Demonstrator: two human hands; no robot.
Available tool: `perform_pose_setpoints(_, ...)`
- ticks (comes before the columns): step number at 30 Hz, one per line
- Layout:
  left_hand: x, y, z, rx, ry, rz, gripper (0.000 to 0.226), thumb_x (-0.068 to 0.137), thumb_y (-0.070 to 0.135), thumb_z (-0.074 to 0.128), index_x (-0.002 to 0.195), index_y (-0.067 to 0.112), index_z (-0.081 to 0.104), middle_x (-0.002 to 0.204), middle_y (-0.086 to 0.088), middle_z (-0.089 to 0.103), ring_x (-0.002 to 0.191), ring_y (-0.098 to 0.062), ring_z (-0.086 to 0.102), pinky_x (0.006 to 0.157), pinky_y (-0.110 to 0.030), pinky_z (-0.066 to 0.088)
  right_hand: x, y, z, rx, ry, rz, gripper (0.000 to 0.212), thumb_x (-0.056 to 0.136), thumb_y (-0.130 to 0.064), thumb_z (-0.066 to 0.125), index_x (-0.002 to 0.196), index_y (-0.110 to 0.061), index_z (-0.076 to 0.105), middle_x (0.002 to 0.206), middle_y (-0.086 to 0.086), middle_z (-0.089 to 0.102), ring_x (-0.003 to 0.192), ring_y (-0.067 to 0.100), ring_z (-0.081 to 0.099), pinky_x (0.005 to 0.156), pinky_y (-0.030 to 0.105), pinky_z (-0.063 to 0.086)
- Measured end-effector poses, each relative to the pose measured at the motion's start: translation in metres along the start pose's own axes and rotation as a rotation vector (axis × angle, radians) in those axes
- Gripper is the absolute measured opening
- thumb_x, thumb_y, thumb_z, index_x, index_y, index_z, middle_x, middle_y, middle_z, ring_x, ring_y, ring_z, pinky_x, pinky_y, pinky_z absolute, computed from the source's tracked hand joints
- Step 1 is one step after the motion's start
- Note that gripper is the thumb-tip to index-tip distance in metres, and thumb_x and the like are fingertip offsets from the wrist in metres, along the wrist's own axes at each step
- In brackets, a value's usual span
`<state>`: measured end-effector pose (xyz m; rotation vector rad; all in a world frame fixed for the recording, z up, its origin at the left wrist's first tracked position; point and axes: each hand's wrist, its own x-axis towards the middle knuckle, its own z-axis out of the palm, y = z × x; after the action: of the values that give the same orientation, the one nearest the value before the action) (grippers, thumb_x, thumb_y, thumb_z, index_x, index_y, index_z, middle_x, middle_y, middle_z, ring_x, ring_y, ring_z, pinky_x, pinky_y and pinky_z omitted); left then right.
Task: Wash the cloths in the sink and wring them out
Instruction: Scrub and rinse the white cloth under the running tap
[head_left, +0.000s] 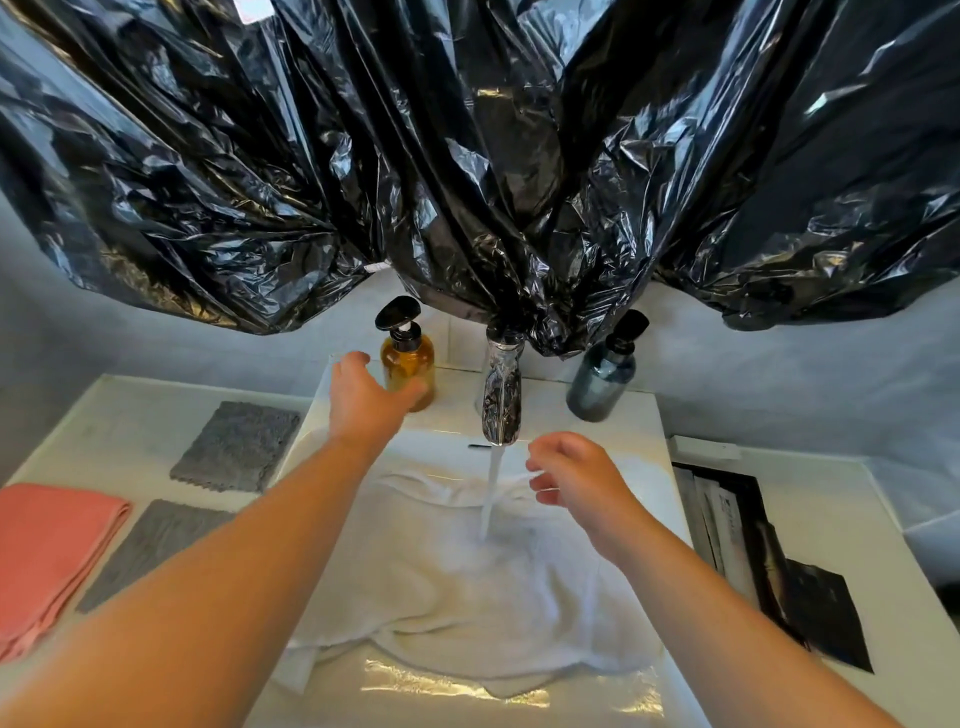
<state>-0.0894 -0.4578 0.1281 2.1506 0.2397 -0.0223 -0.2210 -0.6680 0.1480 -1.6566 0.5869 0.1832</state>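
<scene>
— How many cloths?
— Four. One white cloth (467, 597) lies in the sink (447, 699) under the tap (502, 395), water running. The far grey cloth (236, 447), near grey cloth (156, 551) and pink cloth (47, 551) lie flat on the desk (130, 405), left of the sink's edge.
— The hands?
— The left hand (363, 400), fingers spread, holds nothing, just beside the amber bottle (408, 364). The right hand (576, 478) curls loosely over the white cloth; whether it pinches it, I cannot tell. The blue bottle (602, 379) stands apart.

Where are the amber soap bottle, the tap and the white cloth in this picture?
amber soap bottle (408, 358): head view, on its glass body.
tap (502, 395): head view, middle of the chrome spout.
white cloth (467, 587): head view, on its wet middle.
</scene>
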Motion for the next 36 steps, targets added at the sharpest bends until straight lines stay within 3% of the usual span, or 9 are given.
perform_pose_setpoints(2,0.016,-0.004,0.009,-0.037,-0.102,-0.037,0.095,0.075,0.029,0.088,0.150,0.010,0.033,0.146,-0.010,0.046,0.134,-0.031,0.047,0.105,-0.040,0.046,-0.004,0.008,-0.001,0.001,0.009,0.037,0.008,0.097,-0.012,0.059,0.096,-0.011,0.066,0.097,0.009,0.068,0.082,0.021,0.063,0.074,0.031,0.054)
perform_pose_setpoints(7,0.029,-0.008,0.015,-0.090,-0.179,0.001,0.070,0.071,0.027,0.086,0.133,0.022,0.054,0.110,0.004,0.066,0.105,-0.022,0.064,0.079,-0.029,0.050,-0.018,0.010,-0.001,-0.047,-0.026,0.031,0.009,0.096,-0.013,0.058,0.095,-0.012,0.067,0.097,0.006,0.067,0.082,0.019,0.063,0.076,0.031,0.055)
perform_pose_setpoints(11,-0.011,-0.015,-0.002,-0.175,-0.205,0.021,0.047,0.067,0.025,0.086,0.107,0.031,0.064,0.095,0.010,0.071,0.092,-0.012,0.069,0.075,-0.027,0.054,-0.032,0.005,-0.003,-0.184,-0.005,-0.137,0.012,0.096,-0.015,0.060,0.090,-0.020,0.068,0.094,0.004,0.070,0.086,0.019,0.065,0.081,0.037,0.056)
perform_pose_setpoints(15,-0.096,-0.023,-0.017,-0.168,-0.392,0.045,0.047,0.061,0.025,0.092,0.099,0.033,0.066,0.085,0.014,0.074,0.076,0.002,0.069,0.069,-0.020,0.053,-0.048,-0.006,0.007,-0.176,-0.041,-0.376,0.024,0.097,-0.017,0.063,0.112,-0.037,0.063,0.104,-0.011,0.069,0.100,0.006,0.065,0.084,0.019,0.050)
perform_pose_setpoints(17,-0.133,-0.025,-0.014,-0.130,-0.567,0.064,0.050,0.057,0.029,0.092,0.100,0.031,0.067,0.088,0.013,0.075,0.078,-0.002,0.070,0.072,-0.023,0.056,-0.057,-0.008,0.015,-0.158,-0.140,-0.419,0.038,0.100,-0.022,0.060,0.130,-0.045,0.054,0.116,-0.015,0.067,0.108,0.000,0.062,0.088,0.015,0.050)
perform_pose_setpoints(21,-0.186,-0.020,0.005,-0.259,-0.827,0.006,0.045,0.064,0.022,0.087,0.104,0.023,0.068,0.095,0.002,0.075,0.089,-0.012,0.072,0.085,-0.029,0.059,-0.071,0.003,0.026,-0.181,-0.111,-0.442,0.033,0.104,-0.025,0.051,0.115,-0.056,0.053,0.097,-0.003,0.070,0.096,0.006,0.066,0.083,0.018,0.053)
perform_pose_setpoints(28,-0.207,-0.051,0.004,-0.353,-0.881,-0.197,0.068,0.057,0.037,0.085,0.119,0.026,0.060,0.113,0.003,0.072,0.107,-0.017,0.069,0.094,-0.039,0.058,-0.066,0.024,0.045,-0.211,-0.042,-0.363,0.024,0.106,-0.030,0.047,0.110,-0.052,0.053,0.092,-0.002,0.066,0.088,0.017,0.067,0.076,0.025,0.057)
perform_pose_setpoints(31,-0.205,-0.065,-0.003,-0.408,-0.858,-0.292,0.071,0.058,0.035,0.085,0.122,0.026,0.057,0.123,-0.002,0.065,0.112,-0.025,0.066,0.088,-0.043,0.061,-0.059,0.027,0.065,-0.231,-0.075,-0.341,0.026,0.105,-0.031,0.048,0.113,-0.055,0.052,0.089,0.000,0.064,0.086,0.016,0.064,0.075,0.027,0.054)
perform_pose_setpoints(36,-0.195,-0.087,-0.017,-0.740,-0.825,-0.424,0.057,0.076,0.016,0.078,0.128,0.015,0.057,0.126,-0.008,0.066,0.108,-0.029,0.070,0.084,-0.045,0.060,-0.045,0.024,0.093,-0.487,-0.329,-0.323,0.061,0.095,-0.027,0.062,0.141,-0.057,0.036,0.085,-0.013,0.064,0.073,0.000,0.060,0.069,0.018,0.048)
